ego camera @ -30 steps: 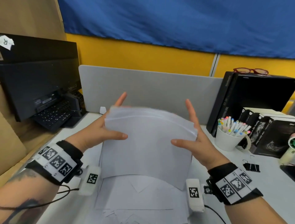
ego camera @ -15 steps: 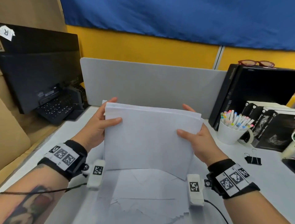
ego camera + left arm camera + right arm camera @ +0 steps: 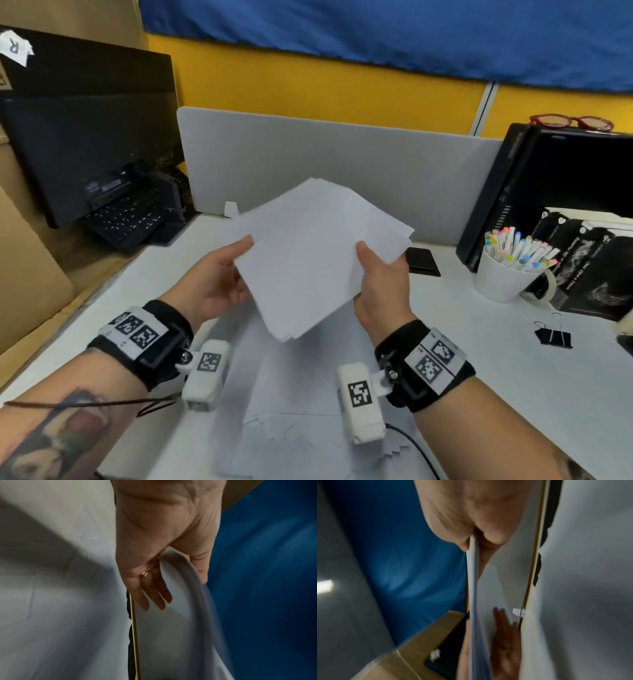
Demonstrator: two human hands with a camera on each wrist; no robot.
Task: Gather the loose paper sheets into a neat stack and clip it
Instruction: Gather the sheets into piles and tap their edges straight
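Note:
A stack of white paper sheets (image 3: 318,253) hangs above the desk, turned so one corner points toward me. My left hand (image 3: 233,267) pinches its left edge, thumb on top and fingers (image 3: 150,595) flat underneath. On the right edge, my right hand (image 3: 376,270) grips the same way; the right wrist view shows the stack's edge (image 3: 473,588) running out from that grip. More loose sheets (image 3: 291,411) lie spread on the desk below the stack. A black binder clip (image 3: 553,337) lies on the desk at the right, away from both hands.
A white mug of markers (image 3: 503,277) and black boxes (image 3: 565,192) stand at the right. A dark flat case (image 3: 423,262) lies behind the right hand. A grey divider (image 3: 342,164) closes the back; a monitor (image 3: 85,154) and keyboard (image 3: 126,219) sit at the left.
The stack stood upright between my hands with its lower edge toward the desk. Now it is lifted, laid flatter and rotated corner-first, with both thumbs clamped on top.

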